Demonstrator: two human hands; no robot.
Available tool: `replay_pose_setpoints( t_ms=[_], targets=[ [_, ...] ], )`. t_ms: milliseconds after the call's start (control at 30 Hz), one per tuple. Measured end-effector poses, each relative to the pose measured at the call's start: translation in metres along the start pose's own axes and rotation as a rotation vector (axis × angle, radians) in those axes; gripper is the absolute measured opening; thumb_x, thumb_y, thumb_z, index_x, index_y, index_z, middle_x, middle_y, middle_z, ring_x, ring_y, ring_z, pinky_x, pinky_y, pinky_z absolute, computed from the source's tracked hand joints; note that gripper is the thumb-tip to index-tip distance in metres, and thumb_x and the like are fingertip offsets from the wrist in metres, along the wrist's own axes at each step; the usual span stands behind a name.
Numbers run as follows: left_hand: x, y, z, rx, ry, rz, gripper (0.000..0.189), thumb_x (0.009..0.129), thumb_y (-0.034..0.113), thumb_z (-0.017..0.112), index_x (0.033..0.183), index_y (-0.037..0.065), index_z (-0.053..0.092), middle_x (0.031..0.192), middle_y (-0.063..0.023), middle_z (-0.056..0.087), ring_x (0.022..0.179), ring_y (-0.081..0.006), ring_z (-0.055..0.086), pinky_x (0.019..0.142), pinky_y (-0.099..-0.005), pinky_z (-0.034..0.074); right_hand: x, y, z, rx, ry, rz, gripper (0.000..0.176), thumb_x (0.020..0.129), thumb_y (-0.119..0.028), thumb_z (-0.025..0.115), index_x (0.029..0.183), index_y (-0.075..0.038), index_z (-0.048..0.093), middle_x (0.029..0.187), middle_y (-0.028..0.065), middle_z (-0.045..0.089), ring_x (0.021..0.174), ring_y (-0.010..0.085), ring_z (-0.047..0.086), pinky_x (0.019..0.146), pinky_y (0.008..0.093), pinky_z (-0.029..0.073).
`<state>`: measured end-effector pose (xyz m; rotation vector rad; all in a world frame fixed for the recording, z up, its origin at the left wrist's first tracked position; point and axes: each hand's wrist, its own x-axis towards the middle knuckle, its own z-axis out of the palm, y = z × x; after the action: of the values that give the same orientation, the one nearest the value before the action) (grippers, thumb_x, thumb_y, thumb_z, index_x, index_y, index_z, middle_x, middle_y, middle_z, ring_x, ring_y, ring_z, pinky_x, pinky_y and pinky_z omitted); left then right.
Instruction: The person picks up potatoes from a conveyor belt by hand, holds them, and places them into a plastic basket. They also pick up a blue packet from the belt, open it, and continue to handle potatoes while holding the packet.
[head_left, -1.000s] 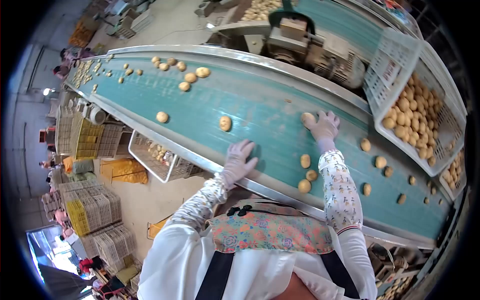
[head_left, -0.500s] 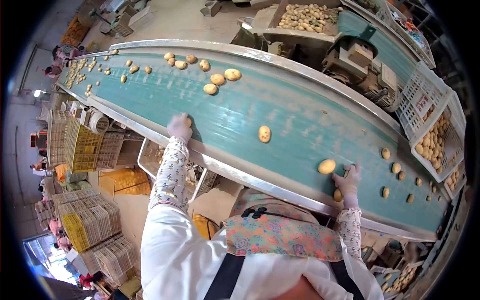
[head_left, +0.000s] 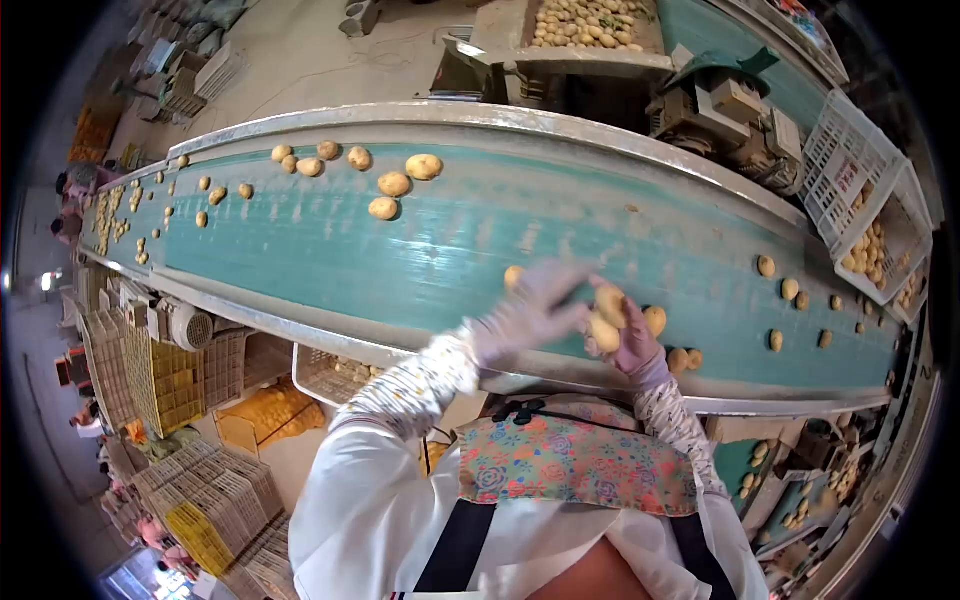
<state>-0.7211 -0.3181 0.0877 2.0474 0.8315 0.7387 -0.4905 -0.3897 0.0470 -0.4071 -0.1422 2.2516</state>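
Note:
My right hand [head_left: 640, 352], in a pale glove, is closed around two potatoes at the near side of the green conveyor belt [head_left: 430, 270]. One potato [head_left: 610, 304] is upper in the grip and another potato [head_left: 603, 332] sits just below it. My left hand [head_left: 530, 312], also gloved and blurred by motion, reaches in from the left with thumb and fingers apart, close to those two. Partly behind its fingers lies a single potato [head_left: 513, 277] on the belt. Right of my right hand rests another potato [head_left: 655, 320], with two smaller potatoes [head_left: 685, 359] near the belt's edge.
Several potatoes [head_left: 394, 184] lie upstream at the left, others [head_left: 775, 340] to the right. A metal rail [head_left: 480, 115] borders the belt's far side. White crates [head_left: 865, 190] stand at the right end, a motor [head_left: 190, 325] and stacked crates [head_left: 205, 475] at the left.
My left hand has swung right from the belt's near left edge to beside my right hand. My right hand has come inward and now holds two potatoes. The camera view has turned slightly.

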Motion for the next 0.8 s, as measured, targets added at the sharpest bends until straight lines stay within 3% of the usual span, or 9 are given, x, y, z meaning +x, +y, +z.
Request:
replay_pose_setpoints(
  t_ms=[67, 167, 200, 233, 400, 467, 500, 600, 800],
  targets=[
    [-0.010, -0.088, -0.042, 0.753, 0.163, 0.055, 0.015, 0.086, 0.022, 0.064, 0.092, 0.009, 0.060, 0.108, -0.0121, 0.063, 0.099, -0.0323, 0.060, 0.081, -0.0413, 0.051, 0.011, -0.002, 0.010, -0.082, 0.086, 0.041, 0.062, 0.096, -0.036, 0.061, 0.148, -0.010, 0.038, 0.123, 0.0128, 0.060, 0.107, 0.0248, 0.064, 0.083, 0.0387, 0.059],
    [0.008, -0.171, -0.123, 0.787, 0.271, -1.051, 0.041, 0.097, 0.051, 0.048, 0.117, 0.016, 0.058, 0.099, -0.0184, 0.067, 0.096, -0.0404, 0.066, 0.079, -0.0526, 0.053, 0.009, -0.008, 0.010, -0.211, 0.293, 0.147, 0.055, 0.093, -0.031, 0.066, 0.140, -0.008, 0.049, 0.114, 0.0094, 0.062, 0.100, 0.0217, 0.065, 0.080, 0.0368, 0.058],
    [-0.011, -0.231, -0.128, 0.887, 0.422, -0.927, 0.055, 0.098, 0.059, 0.040, 0.133, 0.020, 0.054, 0.110, -0.0225, 0.067, 0.100, -0.0453, 0.065, 0.082, -0.0555, 0.052, 0.007, -0.005, 0.004, -0.288, 0.339, 0.134, 0.051, 0.091, -0.027, 0.068, 0.135, -0.006, 0.053, 0.113, 0.0087, 0.063, 0.098, 0.0197, 0.065, 0.080, 0.0361, 0.058],
    [-0.014, -0.268, -0.141, 0.931, 0.115, -1.056, 0.063, 0.096, 0.063, 0.040, 0.144, 0.021, 0.047, 0.118, -0.0271, 0.064, 0.104, -0.0492, 0.063, 0.087, -0.0557, 0.051, 0.003, -0.007, -0.006, -0.371, 0.377, 0.138, 0.047, 0.088, -0.024, 0.071, 0.129, -0.005, 0.057, 0.112, 0.0081, 0.064, 0.096, 0.0178, 0.065, 0.081, 0.0355, 0.058],
    [0.005, -0.222, -0.127, 0.732, 0.298, -1.064, 0.066, 0.088, 0.068, 0.052, 0.124, 0.013, 0.061, 0.116, -0.0265, 0.062, 0.112, -0.0431, 0.060, 0.095, -0.0499, 0.047, -0.051, -0.117, -0.045, -1.117, 0.704, -0.319, 0.030, 0.083, -0.017, 0.075, 0.109, -0.004, 0.066, 0.101, 0.0055, 0.068, 0.092, 0.0146, 0.065, 0.080, 0.0278, 0.054],
    [-0.004, -0.220, -0.107, 0.703, 0.364, -0.929, 0.060, 0.087, 0.061, 0.060, 0.122, 0.013, 0.062, 0.112, -0.0241, 0.062, 0.110, -0.0413, 0.060, 0.095, -0.0487, 0.047, -0.086, -0.196, -0.046, -1.005, 0.887, -0.366, 0.041, 0.079, -0.021, 0.076, 0.113, -0.003, 0.063, 0.099, 0.0107, 0.069, 0.081, 0.0190, 0.068, 0.069, 0.0342, 0.057],
    [-0.014, -0.233, -0.093, 0.695, 0.402, -0.836, 0.057, 0.086, 0.058, 0.063, 0.121, 0.013, 0.062, 0.112, -0.0231, 0.061, 0.109, -0.0407, 0.059, 0.094, -0.0482, 0.047, -0.103, -0.234, -0.066, -1.500, 1.165, -0.384, 0.051, 0.075, -0.023, 0.080, 0.118, -0.003, 0.061, 0.094, 0.0115, 0.069, 0.076, 0.0197, 0.068, 0.062, 0.0360, 0.058],
    [-0.009, -0.214, -0.057, 0.739, 0.376, -0.649, 0.047, 0.082, 0.042, 0.072, 0.118, 0.014, 0.063, 0.120, -0.0198, 0.059, 0.110, -0.0397, 0.058, 0.093, -0.0467, 0.048, -0.139, -0.305, -0.068, -1.615, 1.597, -0.060, 0.040, 0.076, -0.034, 0.077, 0.108, -0.010, 0.071, 0.084, 0.0068, 0.069, 0.066, 0.0134, 0.062, 0.055, 0.0311, 0.051],
    [-0.022, -0.189, -0.013, 0.838, 0.556, -0.767, 0.054, 0.084, 0.034, 0.070, 0.135, 0.028, 0.052, 0.122, -0.0173, 0.057, 0.103, -0.0405, 0.059, 0.087, -0.0501, 0.050, -0.215, -0.361, -0.181, -1.413, 1.307, 0.014, 0.043, 0.071, -0.039, 0.078, 0.099, -0.007, 0.074, 0.089, 0.0083, 0.072, 0.075, 0.0208, 0.064, 0.071, 0.0340, 0.052]
  ],
)
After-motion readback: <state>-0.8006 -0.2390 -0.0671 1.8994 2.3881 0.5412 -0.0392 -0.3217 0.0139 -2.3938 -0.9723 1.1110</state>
